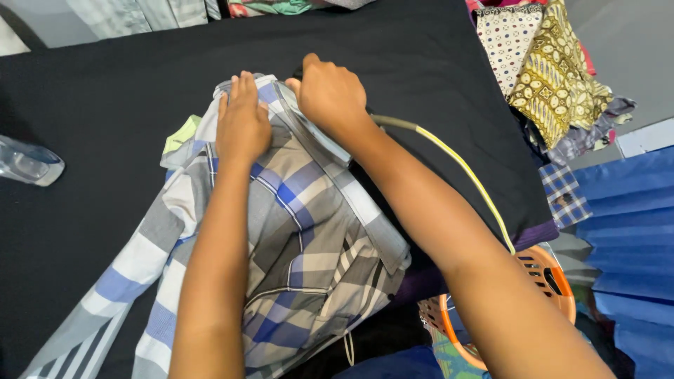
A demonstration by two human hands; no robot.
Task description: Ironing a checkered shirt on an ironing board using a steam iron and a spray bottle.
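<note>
A grey, white and blue plaid shirt [309,238] lies on a black padded ironing surface [112,98]. My left hand [242,123] rests flat on the shirt near its collar end, fingers together. My right hand [330,95] is closed around the handle of an iron, which is mostly hidden under the hand at the shirt's upper edge. A yellow and grey cord [456,165] runs from the iron along my right forearm.
A clear plastic bottle [28,163] lies at the left edge. Patterned clothes [547,70] are piled at the upper right. An orange plastic basket [554,281] stands below the surface at the right, beside blue corrugated sheeting [632,224].
</note>
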